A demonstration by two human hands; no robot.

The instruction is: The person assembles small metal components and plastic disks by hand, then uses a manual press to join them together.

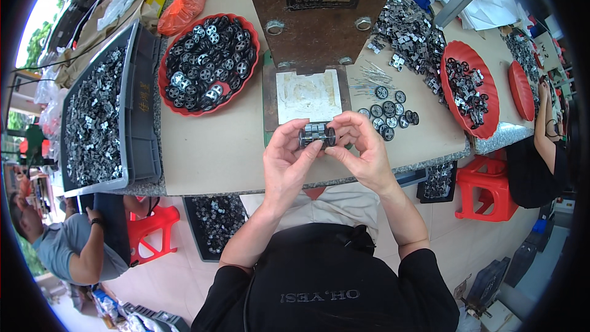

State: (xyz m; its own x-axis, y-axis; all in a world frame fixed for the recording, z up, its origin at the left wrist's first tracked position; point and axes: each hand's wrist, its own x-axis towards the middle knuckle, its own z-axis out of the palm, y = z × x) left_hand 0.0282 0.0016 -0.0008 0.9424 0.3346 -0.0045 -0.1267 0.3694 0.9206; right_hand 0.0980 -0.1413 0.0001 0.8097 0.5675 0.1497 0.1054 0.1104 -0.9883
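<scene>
Between my two hands, just above the near edge of the worktop (209,160), sits a small assembly of two black wheels joined by a silvery metal bracket (317,133). My left hand (287,163) pinches its left wheel with thumb and fingertips, the other fingers curled in below. My right hand (362,154) closes on the right wheel the same way, fingers arched over the top, so both hands are shut around the piece and it hangs clear of the surface.

Just behind it lies a pale scuffed square plate (307,95) at the foot of a rusty brown metal press (316,18). To the right of the plate, a loose cluster of small black wheels (388,114) rests on the worktop, with a scatter of thin metal pins (367,79) just beyond them and a heap of silvery stamped brackets (409,34) farther back. A round red plastic tray of dark parts (472,89) stands at the right end. On my left, a red round basin filled with black wheels (208,61) sits beside a long grey plastic crate of metal brackets (101,114). Below the worktop edge stand red plastic stools (488,187), and another person's arm (86,252) shows at lower left.
</scene>
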